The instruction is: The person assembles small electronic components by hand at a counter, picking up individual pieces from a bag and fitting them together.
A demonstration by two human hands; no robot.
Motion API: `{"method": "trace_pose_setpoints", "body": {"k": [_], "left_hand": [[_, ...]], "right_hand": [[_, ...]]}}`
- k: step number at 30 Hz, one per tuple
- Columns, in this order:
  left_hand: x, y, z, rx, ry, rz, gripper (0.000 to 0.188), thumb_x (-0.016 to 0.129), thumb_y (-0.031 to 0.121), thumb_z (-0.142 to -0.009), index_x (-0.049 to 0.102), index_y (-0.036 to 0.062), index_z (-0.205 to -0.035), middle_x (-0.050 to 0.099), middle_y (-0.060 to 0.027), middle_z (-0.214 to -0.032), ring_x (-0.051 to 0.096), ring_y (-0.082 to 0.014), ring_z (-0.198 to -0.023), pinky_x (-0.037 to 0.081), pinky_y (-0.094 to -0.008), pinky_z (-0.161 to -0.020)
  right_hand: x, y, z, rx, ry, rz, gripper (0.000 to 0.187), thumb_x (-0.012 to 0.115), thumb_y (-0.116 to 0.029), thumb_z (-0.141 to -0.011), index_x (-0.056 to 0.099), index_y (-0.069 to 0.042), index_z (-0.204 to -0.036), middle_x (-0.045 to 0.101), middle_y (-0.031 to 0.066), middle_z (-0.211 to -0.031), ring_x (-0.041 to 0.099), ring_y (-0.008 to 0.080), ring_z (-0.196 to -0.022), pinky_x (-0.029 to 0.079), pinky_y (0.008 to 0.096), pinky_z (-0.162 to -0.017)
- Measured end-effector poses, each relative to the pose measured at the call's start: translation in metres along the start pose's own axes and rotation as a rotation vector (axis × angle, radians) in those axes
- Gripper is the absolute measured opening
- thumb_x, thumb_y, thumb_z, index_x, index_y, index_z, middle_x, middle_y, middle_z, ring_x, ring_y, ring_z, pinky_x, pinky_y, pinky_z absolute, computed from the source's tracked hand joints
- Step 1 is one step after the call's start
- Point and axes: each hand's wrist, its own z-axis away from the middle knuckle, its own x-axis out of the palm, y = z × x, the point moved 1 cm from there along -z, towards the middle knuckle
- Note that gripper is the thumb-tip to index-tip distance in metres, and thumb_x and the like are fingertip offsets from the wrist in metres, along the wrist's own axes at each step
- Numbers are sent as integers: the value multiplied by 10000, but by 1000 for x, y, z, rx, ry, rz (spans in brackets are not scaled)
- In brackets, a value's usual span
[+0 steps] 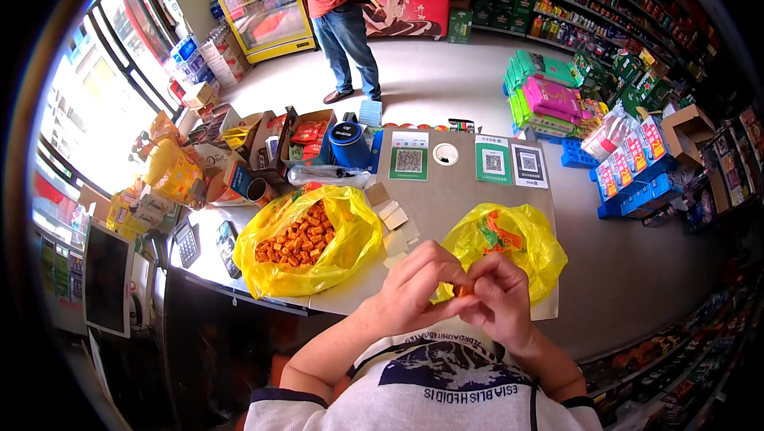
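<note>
My left hand (420,286) and my right hand (503,297) meet at the counter's near edge, fingers pinched together. A small orange-brown piece (462,290) shows between their fingertips; its exact kind is unclear. Just beyond them sits a yellow plastic bag (547,249), spread wide, with an orange and green wrapper (501,234) in it. My hands cover part of this bag. Left of them stands another yellow plastic bag (358,228), its mouth open around a heap of orange-brown cubes (301,241). Small pale card pieces (394,220) lie between the bags.
Payment code cards (410,156) lie along the grey counter (442,192). A blue canister (348,144) and open boxes (310,132) crowd its left part, near a phone (226,248) and a calculator (186,244). Beyond the counter stands a person (342,25) holding a phone.
</note>
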Motion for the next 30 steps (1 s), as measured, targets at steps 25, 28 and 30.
{"method": "trace_pose_setpoints", "body": {"k": [25, 28, 30], "left_hand": [[6, 1, 4, -393, 83, 303, 294, 792, 89, -603, 643, 72, -856, 516, -32, -877, 490, -141, -819, 397, -258, -714], [5, 1, 4, -420, 112, 277, 268, 789, 71, -611, 612, 64, -813, 549, -38, -868, 515, -138, -822, 413, -257, -729], [6, 1, 7, -468, 135, 353, 269, 787, 56, -615, 591, 55, -799, 551, -48, -866, 515, -141, -823, 410, -258, -741]], "right_hand": [[1, 12, -4, 359, 5, -382, 313, 446, -329, -923, 505, -22, -944, 380, -37, -627, 314, 46, -529, 268, 191, -498], [7, 17, -2, 81, 152, 90, 310, 415, -289, -943, 525, -1, -975, 441, -30, -656, 345, 32, -552, 281, 181, -504], [2, 18, -1, 49, 176, 127, 305, 403, -267, -949, 533, 8, -980, 461, -26, -670, 354, 28, -561, 284, 179, -505]]}}
